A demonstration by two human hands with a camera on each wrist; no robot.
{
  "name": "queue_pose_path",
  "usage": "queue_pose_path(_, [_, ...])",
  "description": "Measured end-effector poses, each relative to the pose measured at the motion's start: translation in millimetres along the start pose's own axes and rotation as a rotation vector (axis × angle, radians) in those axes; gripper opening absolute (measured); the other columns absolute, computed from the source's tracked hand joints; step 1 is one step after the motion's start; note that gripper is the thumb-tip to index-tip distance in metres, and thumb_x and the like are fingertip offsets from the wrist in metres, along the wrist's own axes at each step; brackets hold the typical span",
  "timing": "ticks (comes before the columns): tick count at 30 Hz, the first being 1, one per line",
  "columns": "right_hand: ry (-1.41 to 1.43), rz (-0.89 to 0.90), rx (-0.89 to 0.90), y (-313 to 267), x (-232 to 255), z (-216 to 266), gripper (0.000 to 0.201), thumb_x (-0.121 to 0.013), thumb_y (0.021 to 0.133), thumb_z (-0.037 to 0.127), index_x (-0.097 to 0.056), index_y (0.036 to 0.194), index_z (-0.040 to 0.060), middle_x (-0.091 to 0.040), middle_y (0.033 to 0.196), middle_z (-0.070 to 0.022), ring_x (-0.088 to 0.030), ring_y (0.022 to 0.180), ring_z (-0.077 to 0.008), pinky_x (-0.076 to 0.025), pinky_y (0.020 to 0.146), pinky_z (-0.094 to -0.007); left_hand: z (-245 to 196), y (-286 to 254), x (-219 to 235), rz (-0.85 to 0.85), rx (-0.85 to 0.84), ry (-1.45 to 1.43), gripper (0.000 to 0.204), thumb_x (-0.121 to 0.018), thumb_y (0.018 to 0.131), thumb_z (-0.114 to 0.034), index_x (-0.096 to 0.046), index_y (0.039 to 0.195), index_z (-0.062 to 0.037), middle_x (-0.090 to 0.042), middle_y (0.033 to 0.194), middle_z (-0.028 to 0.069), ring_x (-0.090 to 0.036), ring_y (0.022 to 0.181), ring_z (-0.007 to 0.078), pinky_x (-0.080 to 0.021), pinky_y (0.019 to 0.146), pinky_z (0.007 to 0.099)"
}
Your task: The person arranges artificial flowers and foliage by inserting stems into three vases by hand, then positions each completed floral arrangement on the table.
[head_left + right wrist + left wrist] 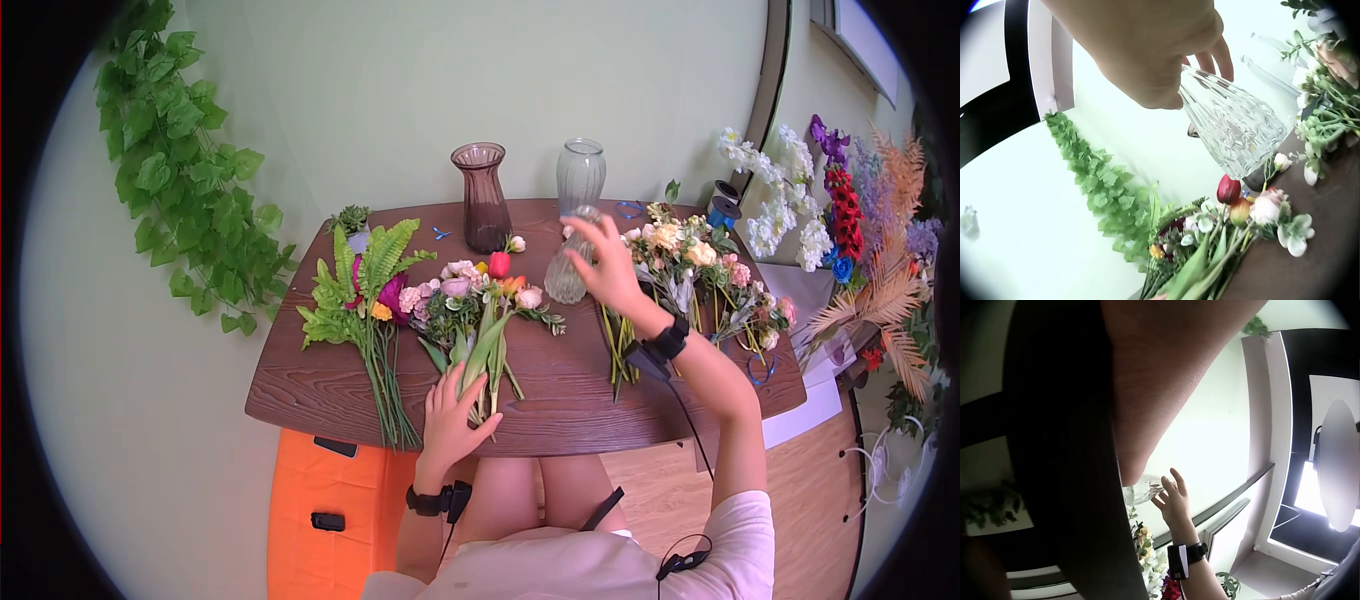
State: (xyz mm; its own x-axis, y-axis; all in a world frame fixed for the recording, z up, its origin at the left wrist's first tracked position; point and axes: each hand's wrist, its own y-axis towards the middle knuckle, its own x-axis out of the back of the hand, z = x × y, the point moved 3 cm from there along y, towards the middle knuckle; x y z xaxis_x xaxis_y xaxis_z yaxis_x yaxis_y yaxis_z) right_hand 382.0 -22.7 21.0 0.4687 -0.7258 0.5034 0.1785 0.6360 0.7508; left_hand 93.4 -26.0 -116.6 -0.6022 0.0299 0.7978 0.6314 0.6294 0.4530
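Vase in clear glass [567, 284], roughly one o'clock from the middle of the tabletop [560, 365]. Pinched up near the top by the right hand [608, 272], pretty lightly from the looks of it; can't tell if lifted. Down around seven, loose and spread-fingered on the tulip bunch [485, 350], just the left hand [452, 415]. Smoky purple vase [485, 205] at eleven, ribbed clear vase [580, 172] just past twelve, fern fronds [340, 290] nine-ish, cream flowers [668, 238] about two.

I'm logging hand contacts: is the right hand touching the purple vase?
No: the right hand is at the neck of the patterned clear vase, while the purple vase stands apart, untouched.
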Motion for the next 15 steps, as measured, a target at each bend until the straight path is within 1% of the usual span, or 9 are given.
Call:
queue_pose_path(2, [-0.050, 0.121, 0.012, -18, 0, 8, 0.045, -0.065, 0.075, 0.009, -0.053, 0.116, 0.0197, -0.048, 0.107, -0.0124, -0.057, 0.085, -0.0304, -0.048, 0.067, -0.0373, 0, 0, 0, -0.003, -0.007, 0.017, 0.060, -0.066, 0.073, -0.039, -0.049, 0.125, -0.0135, -0.034, 0.134, 0.0166, -0.034, 0.122, 0.0353, -0.025, 0.099, 0.0483])
queue_pose_path(3, [-0.105, 0.151, -0.010, -26, 0, 10, 0.043, -0.064, 0.075, 0.009, -0.053, 0.115, 0.0189, -0.048, 0.107, -0.0128, -0.057, 0.086, -0.0302, -0.048, 0.067, -0.0380, 0, 0, 0, 0.003, -0.007, 0.016, 0.060, -0.066, 0.073, -0.038, -0.049, 0.125, -0.0128, -0.033, 0.135, 0.0171, -0.033, 0.123, 0.0359, -0.025, 0.100, 0.0481])
queue_pose_path(4, [-0.106, 0.147, -0.012, -32, 1, 11, 0.043, -0.064, 0.075, 0.009, -0.053, 0.115, 0.0189, -0.048, 0.107, -0.0128, -0.057, 0.086, -0.0302, -0.048, 0.067, -0.0380, -1, 0, 0, 0.009, -0.007, 0.016, 0.060, -0.067, 0.073, -0.037, -0.048, 0.125, -0.0122, -0.032, 0.135, 0.0176, -0.032, 0.123, 0.0364, -0.025, 0.100, 0.0478])
queue_pose_path(6, [-0.110, 0.196, -0.011, -41, -3, 10, 0.040, -0.064, 0.076, 0.008, -0.053, 0.113, 0.0172, -0.048, 0.104, -0.0131, -0.057, 0.086, -0.0295, -0.048, 0.067, -0.0385, -1, 0, 0, 0.011, -0.009, 0.019, 0.060, -0.067, 0.073, -0.037, -0.048, 0.125, -0.0120, -0.032, 0.135, 0.0175, -0.032, 0.123, 0.0361, -0.025, 0.101, 0.0477])
queue_pose_path(7, [-0.140, 0.202, 0.000, -43, -4, 10, 0.039, -0.063, 0.075, 0.007, -0.053, 0.112, 0.0157, -0.047, 0.101, -0.0132, -0.057, 0.085, -0.0288, -0.048, 0.065, -0.0388, -1, -1, -1, 0.009, -0.007, 0.013, 0.060, -0.067, 0.073, -0.037, -0.048, 0.125, -0.0122, -0.032, 0.135, 0.0174, -0.032, 0.123, 0.0362, -0.025, 0.101, 0.0477])
queue_pose_path(10, [-0.159, 0.200, 0.038, -49, -9, 2, 0.039, -0.063, 0.074, 0.006, -0.054, 0.111, 0.0156, -0.047, 0.099, -0.0129, -0.057, 0.085, -0.0294, -0.048, 0.065, -0.0391, -1, 0, -1, 0.007, -0.001, 0.012, 0.060, -0.067, 0.073, -0.037, -0.048, 0.126, -0.0130, -0.032, 0.135, 0.0171, -0.032, 0.123, 0.0363, -0.025, 0.101, 0.0477])
queue_pose_path(15, [-0.173, 0.169, 0.037, -51, -11, -2, 0.039, -0.063, 0.074, 0.006, -0.054, 0.110, 0.0153, -0.048, 0.100, -0.0127, -0.056, 0.086, -0.0302, -0.048, 0.065, -0.0392, -2, 0, -2, -0.001, -0.002, 0.023, 0.059, -0.066, 0.074, -0.039, -0.049, 0.125, -0.0138, -0.035, 0.133, 0.0165, -0.034, 0.121, 0.0347, -0.026, 0.100, 0.0475])
